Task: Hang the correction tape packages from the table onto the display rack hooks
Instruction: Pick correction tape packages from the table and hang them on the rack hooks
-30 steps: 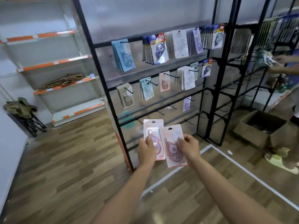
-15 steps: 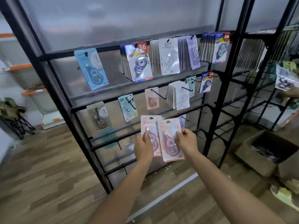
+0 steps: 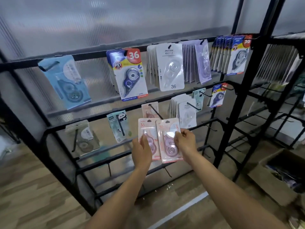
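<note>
Correction tape packages, two pink ones, are now brought right up under the pink-stocked hook (image 3: 153,111): one (image 3: 147,129) is pinched by the left hand (image 3: 142,150), the other (image 3: 168,129) by the right hand (image 3: 185,142). Rack's way closer than a second ago, so hanging looks next.

Two pink packages (image 3: 170,141) held up, one per hand. One pink package (image 3: 149,109) hung behind. One light-blue package (image 3: 66,81) top left, one panda package (image 3: 118,124), one cardboard box (image 3: 279,176).

Both arms outstretched, left hand (image 3: 141,150), right hand (image 3: 186,142), fingers curled
</note>
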